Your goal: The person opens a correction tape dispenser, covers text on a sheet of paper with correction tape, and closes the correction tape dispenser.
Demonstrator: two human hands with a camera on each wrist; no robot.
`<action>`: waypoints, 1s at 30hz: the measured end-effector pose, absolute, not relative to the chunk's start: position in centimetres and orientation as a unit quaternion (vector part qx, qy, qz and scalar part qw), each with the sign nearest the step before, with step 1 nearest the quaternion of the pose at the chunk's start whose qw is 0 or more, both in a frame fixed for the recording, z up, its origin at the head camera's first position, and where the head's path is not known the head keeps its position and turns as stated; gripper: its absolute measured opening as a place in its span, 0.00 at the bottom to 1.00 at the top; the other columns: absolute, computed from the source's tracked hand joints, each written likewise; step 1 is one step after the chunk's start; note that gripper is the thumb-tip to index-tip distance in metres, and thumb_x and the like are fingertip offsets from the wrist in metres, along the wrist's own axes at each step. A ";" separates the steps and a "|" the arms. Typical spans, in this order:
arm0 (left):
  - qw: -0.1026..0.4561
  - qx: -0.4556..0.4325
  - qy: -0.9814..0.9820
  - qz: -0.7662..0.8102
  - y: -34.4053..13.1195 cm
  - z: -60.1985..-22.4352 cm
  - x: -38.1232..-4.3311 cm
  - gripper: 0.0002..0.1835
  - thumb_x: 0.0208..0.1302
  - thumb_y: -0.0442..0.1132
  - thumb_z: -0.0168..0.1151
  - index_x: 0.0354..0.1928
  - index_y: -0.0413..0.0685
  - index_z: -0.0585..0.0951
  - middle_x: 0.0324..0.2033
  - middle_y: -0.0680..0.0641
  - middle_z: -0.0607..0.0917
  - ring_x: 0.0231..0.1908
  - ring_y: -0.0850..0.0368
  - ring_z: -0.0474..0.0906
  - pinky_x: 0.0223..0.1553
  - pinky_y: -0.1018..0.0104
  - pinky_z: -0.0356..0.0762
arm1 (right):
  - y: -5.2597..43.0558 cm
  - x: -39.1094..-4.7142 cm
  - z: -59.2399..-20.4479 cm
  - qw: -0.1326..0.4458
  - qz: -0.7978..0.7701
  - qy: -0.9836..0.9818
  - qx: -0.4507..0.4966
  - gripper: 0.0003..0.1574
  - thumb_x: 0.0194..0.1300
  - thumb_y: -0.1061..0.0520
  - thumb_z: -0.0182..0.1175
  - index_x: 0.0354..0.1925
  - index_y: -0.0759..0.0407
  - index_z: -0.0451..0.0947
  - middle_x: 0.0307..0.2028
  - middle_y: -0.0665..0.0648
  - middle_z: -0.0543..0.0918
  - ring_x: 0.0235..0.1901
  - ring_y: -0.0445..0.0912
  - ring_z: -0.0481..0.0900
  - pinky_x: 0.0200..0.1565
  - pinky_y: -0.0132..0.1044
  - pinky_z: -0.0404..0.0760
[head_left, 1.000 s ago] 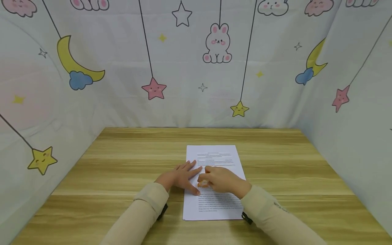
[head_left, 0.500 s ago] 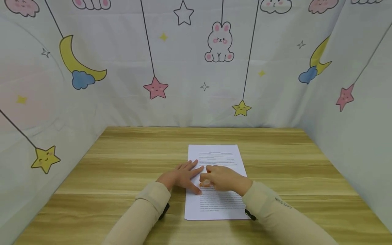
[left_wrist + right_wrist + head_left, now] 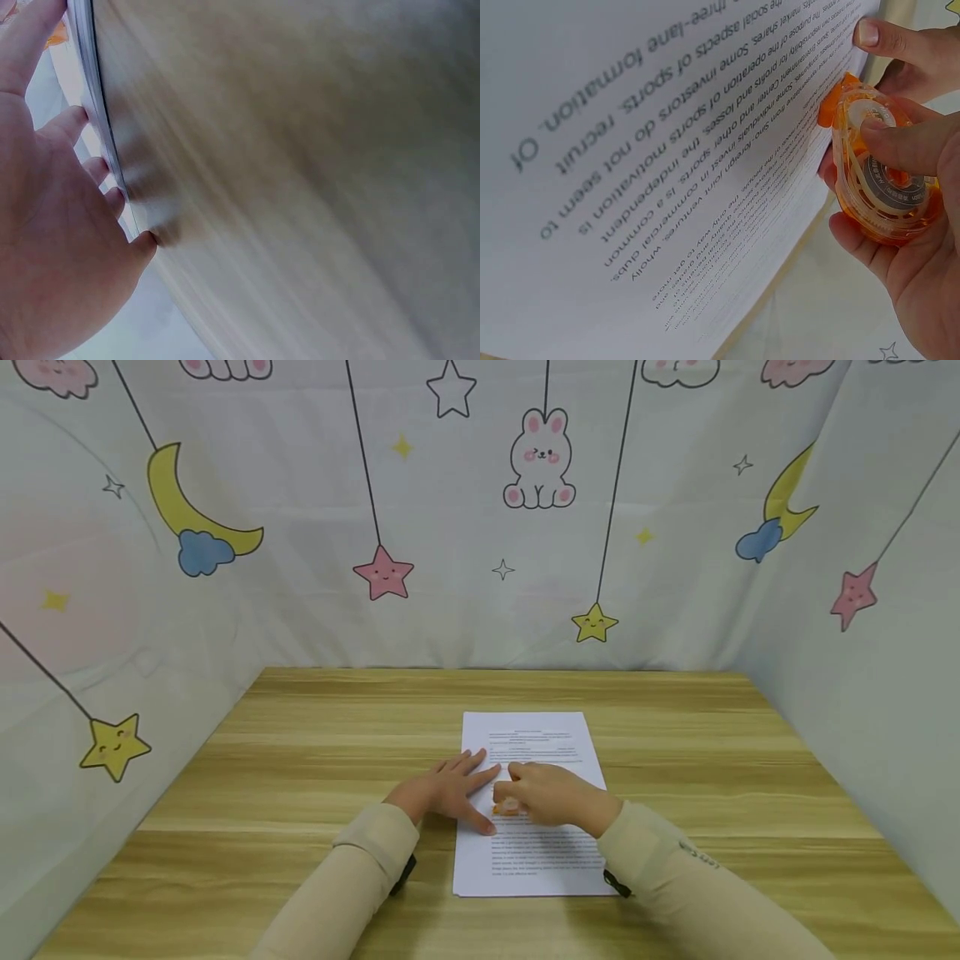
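Observation:
A stack of printed paper point(image 3: 474, 868) lies on the table in the head view. My left hand point(image 3: 447, 791) rests on its left side with fingers spread; in the left wrist view the fingertips come at the edge of the stack point(image 3: 88, 71). My right hand point(image 3: 555, 795) holds an orange, see-through correction tape dispenser point(image 3: 885, 176) between thumb and fingers. In the right wrist view its orange tip point(image 3: 831, 105) is right at the printed sheet, close to the left thumb point(image 3: 889, 39). The head view shows only a small part of the dispenser point(image 3: 507, 808) under the curled fingers.
The wooden table point(image 3: 300, 727) extends to both sides of the paper and behind it. A white curtain point(image 3: 450, 510) with stars, moons and a rabbit hangs at the back and sides. Dark wrist straps point(image 3: 402, 875) show under the sleeves.
My right hand and the correction tape dispenser have shifted slightly right across the paper. The left hand keeps its place on the sheet; the whole view has shifted a little.

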State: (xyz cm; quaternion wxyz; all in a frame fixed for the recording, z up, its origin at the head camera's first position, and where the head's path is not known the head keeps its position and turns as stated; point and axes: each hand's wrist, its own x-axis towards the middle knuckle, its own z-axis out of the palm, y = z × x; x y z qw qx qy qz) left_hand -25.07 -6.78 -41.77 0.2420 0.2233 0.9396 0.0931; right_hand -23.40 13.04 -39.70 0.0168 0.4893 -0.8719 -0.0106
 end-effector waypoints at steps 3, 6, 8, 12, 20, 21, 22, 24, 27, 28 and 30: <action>0.240 0.220 0.941 0.095 -6.8 -41.5 -25.0 0.51 0.48 0.67 0.61 0.71 0.66 0.49 0.73 0.52 0.39 0.72 0.51 0.32 0.70 0.48 0.36 | 13.3 -23.6 -40.0 0.020 0.013 -0.873 0.487 0.16 0.57 0.62 0.61 0.43 0.45 0.76 0.31 0.50 0.73 0.27 0.41 0.72 0.32 0.31 0.75; 0.243 0.218 0.941 0.091 -6.9 -41.5 -24.9 0.51 0.48 0.68 0.61 0.71 0.66 0.48 0.73 0.52 0.39 0.72 0.51 0.32 0.70 0.48 0.37 | 13.7 -23.9 -40.5 0.026 0.047 -0.877 0.477 0.18 0.57 0.66 0.58 0.42 0.44 0.77 0.29 0.49 0.72 0.24 0.38 0.67 0.28 0.27 0.69; 0.241 0.220 0.941 0.090 -6.9 -41.6 -24.9 0.51 0.48 0.68 0.61 0.71 0.66 0.48 0.73 0.52 0.39 0.72 0.50 0.32 0.69 0.47 0.37 | 13.9 -24.0 -40.7 0.033 0.067 -0.880 0.469 0.20 0.57 0.67 0.56 0.42 0.44 0.77 0.28 0.48 0.71 0.23 0.37 0.64 0.26 0.26 0.65; 0.237 0.226 0.940 0.092 -6.9 -41.7 -25.0 0.51 0.48 0.68 0.60 0.71 0.66 0.48 0.73 0.51 0.39 0.72 0.50 0.32 0.69 0.46 0.37 | 13.9 -24.1 -40.7 0.045 0.073 -0.882 0.464 0.19 0.58 0.66 0.57 0.42 0.43 0.78 0.27 0.48 0.71 0.23 0.37 0.63 0.24 0.25 0.63; 0.240 0.228 0.939 0.097 -6.8 -41.6 -25.1 0.51 0.49 0.67 0.60 0.72 0.66 0.47 0.73 0.52 0.38 0.72 0.50 0.31 0.69 0.46 0.35 | 13.3 -23.9 -40.4 0.024 0.052 -0.879 0.473 0.13 0.61 0.61 0.58 0.42 0.44 0.79 0.28 0.48 0.71 0.23 0.38 0.63 0.27 0.26 0.66; 0.239 0.229 0.939 0.097 -6.8 -41.6 -25.1 0.51 0.49 0.67 0.60 0.72 0.66 0.47 0.73 0.52 0.38 0.72 0.50 0.31 0.69 0.46 0.36 | 13.3 -23.9 -40.4 0.029 0.048 -0.878 0.475 0.13 0.60 0.61 0.58 0.41 0.45 0.79 0.28 0.48 0.71 0.23 0.38 0.64 0.28 0.26 0.67; 0.238 0.229 0.939 0.097 -6.8 -41.6 -25.1 0.51 0.49 0.67 0.60 0.72 0.66 0.47 0.73 0.51 0.38 0.72 0.50 0.31 0.69 0.46 0.36 | 13.2 -23.8 -40.4 0.034 0.042 -0.877 0.478 0.13 0.60 0.62 0.59 0.41 0.45 0.79 0.28 0.48 0.71 0.23 0.38 0.64 0.28 0.27 0.67; 0.239 0.229 0.939 0.097 -6.8 -41.6 -25.2 0.51 0.49 0.68 0.60 0.72 0.66 0.47 0.73 0.51 0.38 0.72 0.50 0.31 0.69 0.46 0.36 | 13.2 -23.8 -40.4 0.044 0.028 -0.874 0.483 0.12 0.60 0.61 0.59 0.41 0.44 0.79 0.29 0.48 0.72 0.24 0.38 0.65 0.29 0.28 0.69; 0.242 0.229 0.938 0.099 -6.8 -41.7 -25.3 0.51 0.49 0.67 0.60 0.72 0.66 0.47 0.73 0.51 0.37 0.72 0.50 0.30 0.69 0.46 0.35 | 13.0 -23.6 -40.2 0.043 0.012 -0.872 0.487 0.08 0.62 0.56 0.58 0.40 0.44 0.78 0.30 0.49 0.72 0.26 0.39 0.69 0.33 0.30 0.73; 0.243 0.230 0.937 0.101 -6.8 -41.7 -25.2 0.51 0.48 0.67 0.61 0.72 0.66 0.47 0.73 0.51 0.38 0.72 0.50 0.31 0.69 0.46 0.35 | 12.9 -23.5 -40.2 0.041 0.006 -0.872 0.488 0.07 0.63 0.54 0.58 0.40 0.44 0.77 0.31 0.49 0.73 0.27 0.40 0.70 0.34 0.32 0.74; 0.248 0.233 0.935 0.101 -6.8 -41.7 -25.1 0.52 0.49 0.67 0.61 0.72 0.65 0.46 0.73 0.51 0.37 0.72 0.49 0.29 0.69 0.46 0.34 | 12.8 -23.4 -40.1 0.038 -0.006 -0.871 0.491 0.06 0.64 0.50 0.55 0.40 0.45 0.76 0.32 0.50 0.74 0.29 0.41 0.73 0.36 0.34 0.76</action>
